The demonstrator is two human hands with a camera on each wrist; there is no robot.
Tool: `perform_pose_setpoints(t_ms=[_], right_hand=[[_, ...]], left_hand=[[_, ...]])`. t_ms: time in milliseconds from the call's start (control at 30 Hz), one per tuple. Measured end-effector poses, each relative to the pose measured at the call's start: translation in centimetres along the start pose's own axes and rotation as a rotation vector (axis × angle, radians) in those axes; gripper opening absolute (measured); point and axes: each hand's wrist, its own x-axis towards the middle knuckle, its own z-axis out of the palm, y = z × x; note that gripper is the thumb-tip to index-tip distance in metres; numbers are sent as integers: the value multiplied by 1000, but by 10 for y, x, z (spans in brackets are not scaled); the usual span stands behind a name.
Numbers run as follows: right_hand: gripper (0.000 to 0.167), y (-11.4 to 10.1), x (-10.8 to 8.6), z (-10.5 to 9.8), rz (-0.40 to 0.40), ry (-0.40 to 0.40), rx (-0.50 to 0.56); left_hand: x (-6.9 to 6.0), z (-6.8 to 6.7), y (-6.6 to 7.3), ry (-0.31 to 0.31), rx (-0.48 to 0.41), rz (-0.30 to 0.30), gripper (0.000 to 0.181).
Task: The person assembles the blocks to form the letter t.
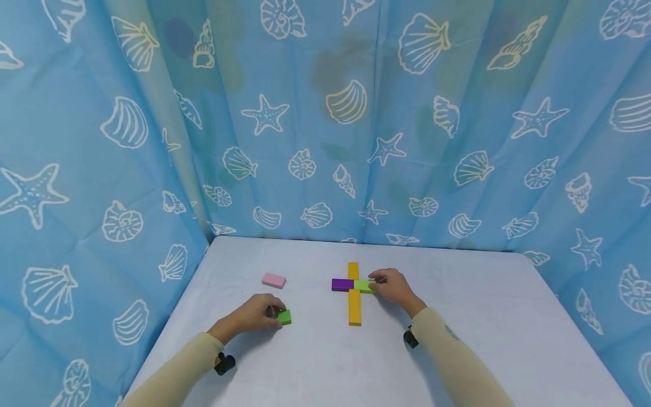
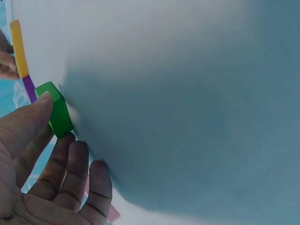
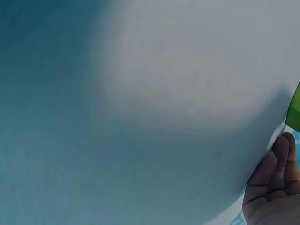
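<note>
Dark green block pinched left of a four-block cross

On a white-covered worktop, the dark green block is held between the thumb and curled fingers of the left hand, the nearer of the two hands. The cross lies to its right and slightly farther off, a bare gap between; on that gap, it is judged, any joining would turn. The block's visible end is pointed rightward; its full long axis cannot be told, being partly masked by fingers. At the cross, the right end of a light green block appears lightly pinched by the right hand, its other fingers loosely extended. That block's long axis is laid left to right, in line with a purple block; a front yellow block is set crosswise, pointed toward the wearer.
</note>
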Motion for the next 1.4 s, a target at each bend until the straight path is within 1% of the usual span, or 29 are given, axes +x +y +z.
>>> perform_pose_setpoints(t_ms=[133, 267, 400, 500, 633, 800, 900, 1000, 1167, 1267, 1333, 1400], right_hand=[[23, 3, 1, 2, 5, 2, 5], [23, 2, 0, 2, -3, -1, 19], [23, 1, -1, 2, 3, 0, 25], [23, 1, -1, 3, 3, 1, 25], [22, 1, -2, 2, 2, 0, 29], [22, -1, -2, 2, 15, -5, 34], [22, 0, -1, 2, 16, -3, 36], [21, 0, 0, 4, 13, -3, 39], [20, 0, 0, 5, 11, -6, 35], [20, -1, -1, 4, 16, -8, 36], [20, -2, -1, 3, 27, -6, 38], [20, -2, -1, 2, 36, -7, 37]], left_hand=[[4, 6, 5, -20, -12, 30, 33], [6, 11, 7, -33, -20, 58, 33], [8, 15, 9, -55, -29, 112, 31], [10, 20, 15, -78, -27, 147, 29], [16, 29, 28, -118, -3, 170, 29], [24, 44, 53, -189, 27, 200, 30], [30, 51, 67, -225, 47, 228, 31], [36, 58, 79, -244, 82, 264, 31], [44, 68, 94, -236, 150, 312, 31], [47, 74, 101, -199, 193, 330, 29], [49, 78, 104, -162, 222, 340, 26], [50, 81, 107, -134, 246, 337, 24]])
